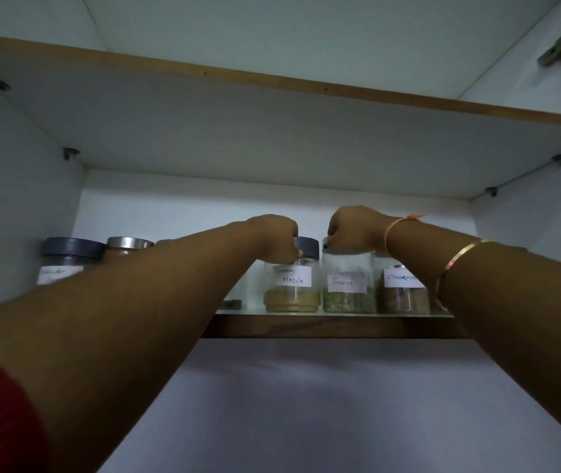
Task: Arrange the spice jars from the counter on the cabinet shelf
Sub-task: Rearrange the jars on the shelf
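On the cabinet shelf (333, 327), the left grip (277, 238) clamps the Garam Masala jar (292, 288) by its lid and, at its 3 o'clock, the right grip (354, 230) clamps the Fennel jar (348, 290) from above, seemingly to square both, labels forward, against the Cinnamon jar (403, 290).

Both arms extend upward toward the far side. Left hand (277, 238) grips the masala jar (292, 295) by its lid; right hand (354, 230) grips the fennel jar (348, 295) top, fingers curled downward.

The left hand (277, 238) is gripping the Garam Masala jar (292, 283) lid; the right hand (354, 230) is holding the Fennel jar (348, 285) top on the shelf (333, 326).
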Tool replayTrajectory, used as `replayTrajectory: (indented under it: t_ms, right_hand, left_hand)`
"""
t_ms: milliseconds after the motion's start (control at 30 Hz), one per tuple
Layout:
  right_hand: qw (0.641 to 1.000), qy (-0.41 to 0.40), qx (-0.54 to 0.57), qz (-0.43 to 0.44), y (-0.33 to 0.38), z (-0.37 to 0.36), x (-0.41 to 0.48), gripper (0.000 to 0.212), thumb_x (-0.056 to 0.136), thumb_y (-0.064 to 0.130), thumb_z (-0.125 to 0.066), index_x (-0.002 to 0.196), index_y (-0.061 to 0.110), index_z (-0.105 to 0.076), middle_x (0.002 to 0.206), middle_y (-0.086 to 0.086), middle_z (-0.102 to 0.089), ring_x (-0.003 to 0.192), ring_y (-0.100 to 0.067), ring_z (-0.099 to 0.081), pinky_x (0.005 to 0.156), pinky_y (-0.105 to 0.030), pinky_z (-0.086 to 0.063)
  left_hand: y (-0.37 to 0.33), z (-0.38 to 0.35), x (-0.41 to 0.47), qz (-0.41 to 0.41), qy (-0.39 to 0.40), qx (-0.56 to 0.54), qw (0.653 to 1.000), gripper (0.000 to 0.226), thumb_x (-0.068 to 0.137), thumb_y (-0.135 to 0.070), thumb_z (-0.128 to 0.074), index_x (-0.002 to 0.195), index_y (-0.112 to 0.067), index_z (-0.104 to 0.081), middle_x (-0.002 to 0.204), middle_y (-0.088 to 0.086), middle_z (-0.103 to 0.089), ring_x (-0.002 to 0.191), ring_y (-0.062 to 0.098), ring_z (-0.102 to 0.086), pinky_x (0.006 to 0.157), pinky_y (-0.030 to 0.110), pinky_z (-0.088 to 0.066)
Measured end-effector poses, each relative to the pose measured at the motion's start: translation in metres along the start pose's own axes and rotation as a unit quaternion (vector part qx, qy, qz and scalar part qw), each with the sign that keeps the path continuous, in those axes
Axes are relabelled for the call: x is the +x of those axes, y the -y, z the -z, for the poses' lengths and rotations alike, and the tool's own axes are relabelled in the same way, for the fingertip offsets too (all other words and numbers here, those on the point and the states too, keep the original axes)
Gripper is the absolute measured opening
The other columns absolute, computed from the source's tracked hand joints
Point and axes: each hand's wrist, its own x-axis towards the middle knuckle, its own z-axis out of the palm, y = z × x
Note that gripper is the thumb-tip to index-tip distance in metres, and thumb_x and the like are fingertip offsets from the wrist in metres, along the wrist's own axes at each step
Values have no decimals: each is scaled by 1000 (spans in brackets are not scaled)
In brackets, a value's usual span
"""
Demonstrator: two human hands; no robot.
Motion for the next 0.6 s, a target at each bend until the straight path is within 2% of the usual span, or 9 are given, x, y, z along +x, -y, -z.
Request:
replayTrajectory:
  t_ms: [100, 233, 333, 400, 600]
  right_hand:
    - [1000, -13, -7, 28, -4, -1, -3, 29, 88, 25, -59, 99, 1, -70, 99, -15, -70, 90, -29, -62, 73, -30, -46]
    - [996, -23, -21, 78, -4, 1, -6, 30, 89, 26, -59, 98, 0, -72, 97, -17, -70, 84, -29, -59, 69, -28, -42]
    - [994, -30, -10, 106, -2, -2, -4, 29, 88, 23, -59, 100, -1, -72, 99, -18, -70, 91, -32, -61, 75, -33, -47]
    - [993, -32, -5, 112, 2, -5, -1, 29, 88, 22, -59, 98, -2, -71, 98, -19, -69, 92, -32, -61, 73, -33, -46]
    - [992, -40, 4, 124, 3, -19, 9, 32, 88, 25, -61, 106, 0, -70, 108, -16, -69, 101, -30, -61, 87, -36, -49]
  left_hand:
    - [0, 2, 1, 4, 5, 14, 1000, 34, 94, -30, -50, 116, -6, -57, 113, 12, -61, 103, 27, -56, 82, 31, -42]
    - [2, 0, 2, 16, 15, 25, 999, 34, 94, -30, -49, 117, -5, -55, 113, 12, -61, 104, 28, -56, 81, 30, -41]
    - [5, -3, 2, 27, 17, 35, 999, 32, 95, -29, -49, 115, -6, -55, 110, 11, -61, 96, 26, -54, 78, 29, -39]
    - [8, -4, 2, 37, 15, 43, 998, 30, 94, -29, -49, 114, -7, -55, 107, 9, -60, 88, 22, -49, 76, 29, -38]
    - [15, -11, 7, 56, 4, 48, 997, 28, 93, -31, -52, 108, -8, -58, 92, 4, -55, 84, 21, -49, 74, 29, -37]
